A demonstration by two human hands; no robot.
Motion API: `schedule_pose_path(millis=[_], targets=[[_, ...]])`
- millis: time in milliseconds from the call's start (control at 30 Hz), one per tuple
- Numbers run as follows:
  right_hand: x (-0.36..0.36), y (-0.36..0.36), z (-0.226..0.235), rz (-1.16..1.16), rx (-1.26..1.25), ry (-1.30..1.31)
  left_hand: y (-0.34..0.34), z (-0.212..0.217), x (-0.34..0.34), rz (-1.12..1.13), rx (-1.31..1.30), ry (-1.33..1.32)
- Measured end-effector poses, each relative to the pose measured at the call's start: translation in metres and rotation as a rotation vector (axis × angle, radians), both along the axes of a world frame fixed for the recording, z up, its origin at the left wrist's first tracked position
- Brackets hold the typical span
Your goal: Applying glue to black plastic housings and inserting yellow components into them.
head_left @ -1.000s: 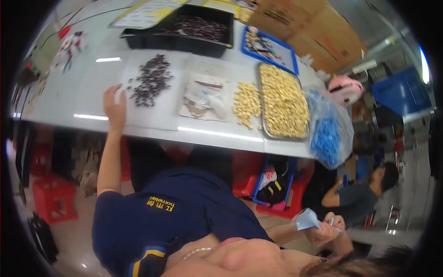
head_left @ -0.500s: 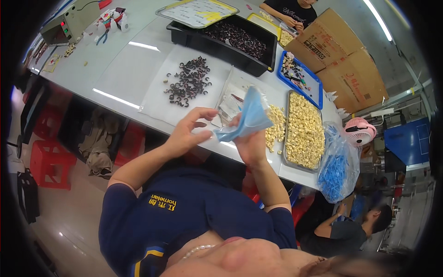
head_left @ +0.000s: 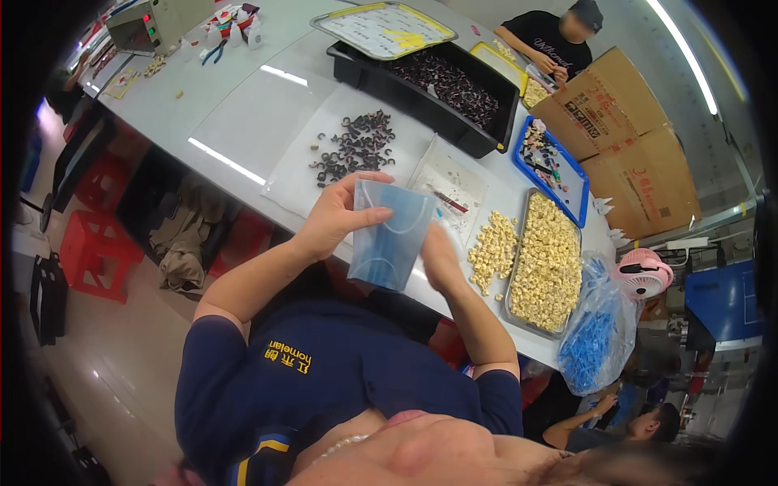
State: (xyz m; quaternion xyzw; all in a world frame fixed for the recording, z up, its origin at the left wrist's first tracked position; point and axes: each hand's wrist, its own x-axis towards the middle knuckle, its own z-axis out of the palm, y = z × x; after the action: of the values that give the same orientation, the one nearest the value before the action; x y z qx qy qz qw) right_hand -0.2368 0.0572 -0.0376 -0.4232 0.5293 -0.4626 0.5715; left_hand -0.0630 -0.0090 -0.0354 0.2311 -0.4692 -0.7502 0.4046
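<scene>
I'm at an assembly workshop bench: a long white table (head_left: 243, 121) with parts trays (head_left: 519, 243), cardboard boxes (head_left: 624, 138), co-workers nearby.

The right hand (head_left: 442, 259) is smeared by motion blur, so its fingers and any grip on the blue face mask (head_left: 391, 235) cannot be made out. The mask hides part of the clear plastic bag (head_left: 454, 190) behind it. The small dark parts (head_left: 354, 147) look like rings or clips, but are too small to tell.
</scene>
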Motion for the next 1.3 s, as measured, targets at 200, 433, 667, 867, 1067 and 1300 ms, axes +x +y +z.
schedule_pose_path(millis=[200,433,667,867,1067,1300], targets=[[-0.011,-0.019,0.015,0.005,-0.27,-0.049,0.005,-0.006,0.009,-0.031,-0.013,-0.069],[-0.001,-0.015,0.011,0.04,-0.335,0.3,-0.011,0.013,0.024,0.0,-0.683,-0.476],[0.013,-0.011,0.012,0.029,-0.605,0.507,-0.006,0.011,0.027,0.11,-1.172,-0.721],[0.021,-0.011,0.017,0.057,-0.71,0.622,-0.004,0.009,0.032,0.146,-1.203,-0.791],[0.026,-0.017,0.027,0.1,-0.835,0.797,-0.004,0.009,0.037,0.05,-1.282,-0.86],[0.039,-0.033,0.034,0.111,-0.899,0.795,-0.006,0.014,0.047,0.317,-1.431,-0.82]])
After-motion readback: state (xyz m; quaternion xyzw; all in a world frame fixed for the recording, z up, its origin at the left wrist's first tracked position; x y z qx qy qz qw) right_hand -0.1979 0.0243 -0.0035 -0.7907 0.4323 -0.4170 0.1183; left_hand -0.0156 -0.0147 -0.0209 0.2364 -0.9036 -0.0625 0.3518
